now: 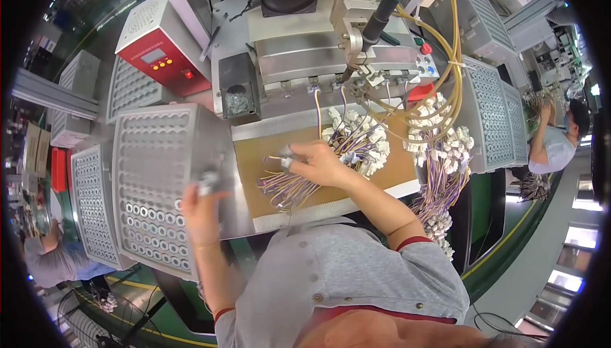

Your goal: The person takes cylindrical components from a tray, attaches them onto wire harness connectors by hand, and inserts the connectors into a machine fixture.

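Note:
My right hand point(316, 163) is over the tan work mat point(254, 150), its fingertips in grey covers and pinched on a short wire lead point(274, 157). Just below it on the mat lies a bundle of purple and yellow wires point(289, 189). To its right is a heap of white connectors point(359, 138) on the same kind of wires. My left hand point(202, 211) is at the right edge of a grey tray point(156, 119) with rows of round pockets, the nearer rows filled with ring-shaped metal parts point(149, 226). Motion smears the left fingers; whether they hold anything is unclear.
A metal fixture point(305, 55) with a jointed head stands behind the mat, wires hanging from its front. Beside it are a black box point(238, 87) and a red-fronted controller point(165, 61). More wired connectors point(439, 150) hang at the right. Co-workers sit at both sides.

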`<act>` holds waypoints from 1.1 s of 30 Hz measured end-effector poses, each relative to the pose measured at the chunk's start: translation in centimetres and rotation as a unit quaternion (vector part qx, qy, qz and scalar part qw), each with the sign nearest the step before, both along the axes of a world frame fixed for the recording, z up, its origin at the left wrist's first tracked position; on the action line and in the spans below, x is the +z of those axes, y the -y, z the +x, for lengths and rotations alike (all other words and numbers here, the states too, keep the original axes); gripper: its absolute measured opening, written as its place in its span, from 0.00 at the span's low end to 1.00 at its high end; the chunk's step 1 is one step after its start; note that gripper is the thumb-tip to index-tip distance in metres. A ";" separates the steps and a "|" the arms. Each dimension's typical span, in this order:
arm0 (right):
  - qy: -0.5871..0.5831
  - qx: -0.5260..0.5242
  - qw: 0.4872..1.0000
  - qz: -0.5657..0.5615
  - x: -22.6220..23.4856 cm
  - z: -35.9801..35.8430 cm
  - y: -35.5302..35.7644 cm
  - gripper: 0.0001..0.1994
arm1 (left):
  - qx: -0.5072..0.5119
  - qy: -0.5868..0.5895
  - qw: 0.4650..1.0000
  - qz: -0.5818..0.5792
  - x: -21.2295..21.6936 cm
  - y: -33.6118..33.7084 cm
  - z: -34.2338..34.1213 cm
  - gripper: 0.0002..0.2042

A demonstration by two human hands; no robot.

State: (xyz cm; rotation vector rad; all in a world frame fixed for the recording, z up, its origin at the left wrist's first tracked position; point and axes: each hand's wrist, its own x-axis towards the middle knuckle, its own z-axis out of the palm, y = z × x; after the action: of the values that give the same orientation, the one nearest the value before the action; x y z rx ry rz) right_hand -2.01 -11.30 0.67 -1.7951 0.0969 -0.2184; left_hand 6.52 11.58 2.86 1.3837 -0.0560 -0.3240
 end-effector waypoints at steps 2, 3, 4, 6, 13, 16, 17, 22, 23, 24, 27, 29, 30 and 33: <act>-0.010 0.002 1.000 -0.004 0.6 -0.1 0.3 0.06 | -0.110 -0.031 0.992 0.059 -1.5 3.0 -1.1 0.14; -0.023 0.000 1.000 -0.012 0.6 -0.3 0.2 0.07 | -0.138 -0.045 0.989 0.009 -1.8 4.3 -1.8 0.14; -0.044 0.007 0.999 -0.006 0.2 -0.5 0.3 0.07 | -0.161 -0.050 0.986 0.010 -2.3 5.0 -2.1 0.15; -0.029 -0.009 0.999 -0.024 0.3 -0.5 0.1 0.05 | -0.174 -0.031 0.984 -0.030 -3.5 5.5 -2.5 0.18; -0.024 -0.019 0.999 0.042 0.7 -0.3 0.1 0.04 | -0.189 -0.019 0.980 -0.062 -3.4 6.5 -2.7 0.18; -0.039 -0.027 0.999 0.015 -0.1 -0.3 0.2 0.04 | -0.211 -0.011 0.974 -0.086 -3.0 6.3 -2.8 0.19; -0.039 -0.030 0.999 0.013 0.0 -0.4 0.1 0.04 | -0.214 -0.011 0.973 -0.088 -3.1 6.1 -2.9 0.19; -0.069 -0.025 0.997 0.027 1.5 -0.7 -0.1 0.06 | -0.191 0.074 0.978 -0.031 -3.3 6.1 -3.5 0.16; -0.070 -0.028 0.997 0.025 1.7 -0.7 0.1 0.06 | -0.194 0.074 0.978 -0.034 -3.1 6.4 -3.6 0.16; -0.041 -0.026 0.999 -0.007 1.7 -0.8 0.2 0.06 | -0.182 0.137 0.974 -0.008 -2.8 6.8 -3.6 0.15; -0.012 -0.014 0.998 -0.055 1.5 -0.6 0.4 0.06 | -0.162 0.127 0.978 0.012 -2.4 7.6 -3.7 0.14; -0.013 -0.004 0.998 -0.069 1.4 -0.7 0.0 0.06 | -0.153 0.052 0.987 0.006 -2.9 7.4 -3.7 0.13; -0.037 -0.009 0.999 -0.039 1.4 -0.7 -0.2 0.06 | -0.167 0.076 0.983 0.015 -4.0 7.1 -3.4 0.13; -0.083 0.000 0.996 0.027 1.7 -0.7 0.3 0.07 | -0.183 0.103 0.978 0.004 -3.4 7.6 -2.8 0.11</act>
State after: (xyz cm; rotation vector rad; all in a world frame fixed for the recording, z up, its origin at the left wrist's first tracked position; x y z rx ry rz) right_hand -2.69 -11.65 2.36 -1.7580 0.2189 -0.0650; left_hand 3.73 4.01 -0.52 1.4079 -0.4860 -0.4858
